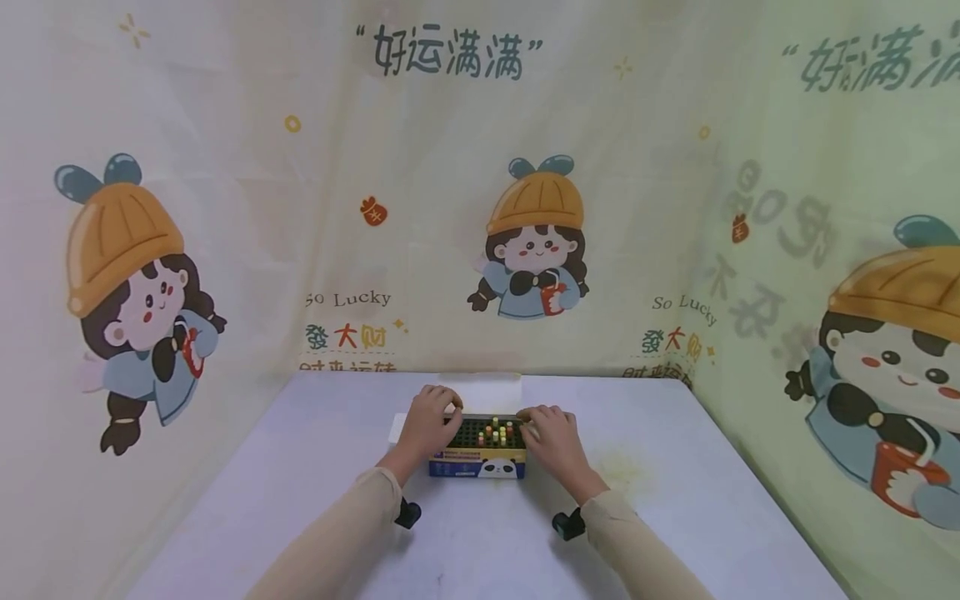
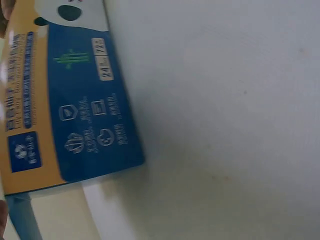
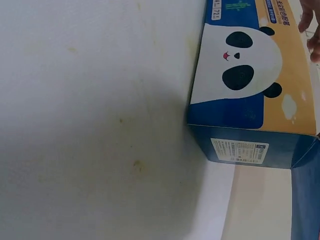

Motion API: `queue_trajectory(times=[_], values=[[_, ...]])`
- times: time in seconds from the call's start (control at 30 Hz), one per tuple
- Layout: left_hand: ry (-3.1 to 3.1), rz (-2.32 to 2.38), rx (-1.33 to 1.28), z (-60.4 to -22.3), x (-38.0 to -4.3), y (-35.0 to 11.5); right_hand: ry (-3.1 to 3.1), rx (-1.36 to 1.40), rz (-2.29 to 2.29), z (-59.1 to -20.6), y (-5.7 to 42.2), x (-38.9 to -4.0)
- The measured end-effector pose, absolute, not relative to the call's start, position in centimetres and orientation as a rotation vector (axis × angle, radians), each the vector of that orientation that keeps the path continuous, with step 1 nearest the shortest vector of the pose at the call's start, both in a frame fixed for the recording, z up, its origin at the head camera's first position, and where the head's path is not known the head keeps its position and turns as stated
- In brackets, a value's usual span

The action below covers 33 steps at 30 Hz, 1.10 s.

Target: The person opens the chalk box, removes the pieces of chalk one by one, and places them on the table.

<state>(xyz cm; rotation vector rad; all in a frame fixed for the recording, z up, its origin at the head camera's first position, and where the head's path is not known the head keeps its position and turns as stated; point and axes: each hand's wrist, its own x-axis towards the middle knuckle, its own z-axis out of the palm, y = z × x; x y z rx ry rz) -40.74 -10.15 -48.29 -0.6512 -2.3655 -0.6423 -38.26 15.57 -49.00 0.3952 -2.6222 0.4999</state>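
Note:
A blue and yellow cardboard box [image 1: 457,469] with a panda face on its front stands open on the table. Inside it is a black grid of holes [image 1: 467,432], where several sticks with coloured ends [image 1: 496,434], red, yellow and white, stand in the right half. My left hand [image 1: 429,423] grips the upper left end of the box, its fingers bent over the edge. At the upper right end, my right hand [image 1: 553,433] holds the box the same way. Left-hand fingers [image 3: 306,20] also show over the box top in the right wrist view.
A white flap [image 1: 397,427] sticks out at the box's left, and a pale lid panel [image 1: 480,390] lies behind it. Blue side flaps [image 3: 306,195] hang open. The white table [image 1: 480,542] meets printed cloth walls [image 1: 420,167] behind and at both sides.

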Motion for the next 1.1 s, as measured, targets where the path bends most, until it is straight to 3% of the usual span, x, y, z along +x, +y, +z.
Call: queue_trajectory(times=[0.67, 1.1], values=[[-2.727, -0.617, -0.598, -51.4, -40.3, -10.6, -2.694, 0.483, 0.435, -48.8, 14.6, -38.1], [-2.857, -0.733, -0.655, -51.0, -40.5, -10.9, -2.719, 0.439, 0.523, -48.4, 14.0, -38.2]])
